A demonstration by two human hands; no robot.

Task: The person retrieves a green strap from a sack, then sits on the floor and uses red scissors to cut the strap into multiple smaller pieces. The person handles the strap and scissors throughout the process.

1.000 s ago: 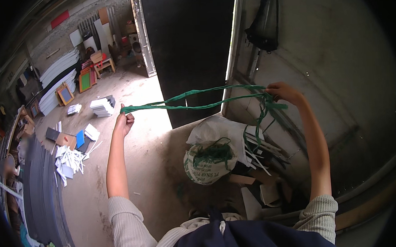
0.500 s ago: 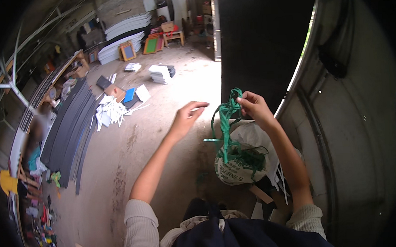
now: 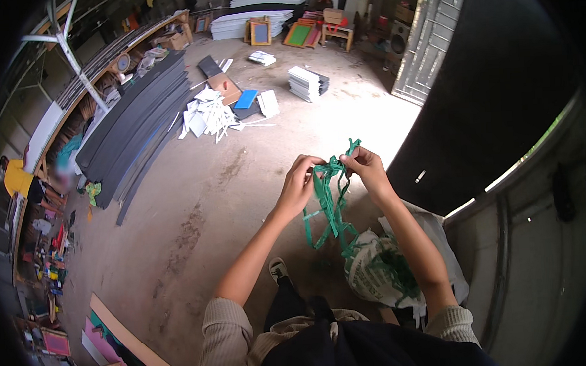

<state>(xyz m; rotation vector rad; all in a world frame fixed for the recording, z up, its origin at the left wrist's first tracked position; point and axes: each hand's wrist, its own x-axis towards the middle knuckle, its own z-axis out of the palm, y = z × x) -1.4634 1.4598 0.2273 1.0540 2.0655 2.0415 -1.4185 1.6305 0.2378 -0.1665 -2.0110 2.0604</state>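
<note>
Green strips (image 3: 324, 191) pinched by the left hand (image 3: 298, 185) and right hand (image 3: 368, 170) dangle to ends I can't trace against the sack (image 3: 362, 272), floor (image 3: 241, 205) spreading left to the edges of grey panels (image 3: 138, 128).

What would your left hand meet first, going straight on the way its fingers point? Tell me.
The bunched green strands, which the left hand seems to touch; the right hand would likely come just beyond, though depth is unclear in this view.

Bright light (image 3: 369, 116) washes the floor (image 3: 221, 206) beside a black door (image 3: 487, 100).
</note>
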